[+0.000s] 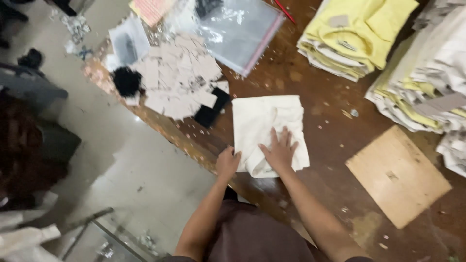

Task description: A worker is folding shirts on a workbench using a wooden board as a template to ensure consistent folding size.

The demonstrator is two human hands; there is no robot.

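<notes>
While pressing flat on a folded cream garment [268, 131], right hand [280, 151] with fingers spread wide, palm down on the cloth's lower half. Left hand [227, 163] curled at the garment's corner toward 8 o'clock, fingers closed on the cloth edge, just at the rim of the brown wooden bench [320, 111]. Folded garment near the middle of the view, roughly square, lying on bare wood scattered with small pale scraps.

At 10 o'clock from the garment, a heap of beige card tags [177, 75], touching a small black flat piece [212, 110] that lies just beside the garment's upper left corner. A black tuft of threads [127, 81] on the far left side of that heap. At 12 o'clock, a clear plastic bag [238, 26] with a pink strip along one edge. At 1 o'clock, well apart, a stack of folded yellow garments [354, 36]. At 3 o'clock, a taller pile of cream and yellow folded garments [427, 82] running to the right edge. At 4 o'clock, a tan board [398, 177] lying flat on the bench, apart from the garment. Pale floor [126, 165] off the bench's left side.
</notes>
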